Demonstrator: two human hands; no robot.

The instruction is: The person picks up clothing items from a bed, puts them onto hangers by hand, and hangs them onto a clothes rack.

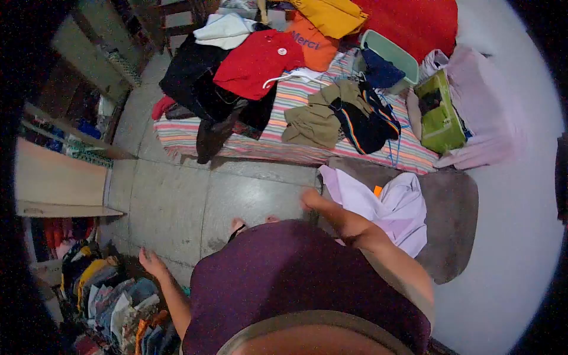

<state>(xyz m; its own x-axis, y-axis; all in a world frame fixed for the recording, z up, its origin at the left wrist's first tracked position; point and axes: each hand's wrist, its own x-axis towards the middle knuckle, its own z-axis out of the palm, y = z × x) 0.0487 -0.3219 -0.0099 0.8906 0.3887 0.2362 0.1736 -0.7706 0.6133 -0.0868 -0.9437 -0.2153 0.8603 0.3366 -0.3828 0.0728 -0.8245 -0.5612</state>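
Observation:
My left hand [154,263] hangs at my left side with its fingers apart and nothing in it. Closest to it is a crowded heap of folded clothes [121,305] on the lower left. In front of me on the right, my right hand [309,200] is over the tiled floor, beside a lilac cloth [405,204]. A small gap seems to lie between that hand and the cloth. Its fingers are blurred and turned from view, and no held thing shows. The cloth lies crumpled on a grey-brown cushioned seat [452,228].
A striped bed cover [296,109] ahead bears a red shirt [254,65], olive garment [316,121], white hanger [290,77], pale green basin [390,47] and green bag [444,115]. An open cabinet door [62,174] juts out at left. A white wall [509,248] bounds the right.

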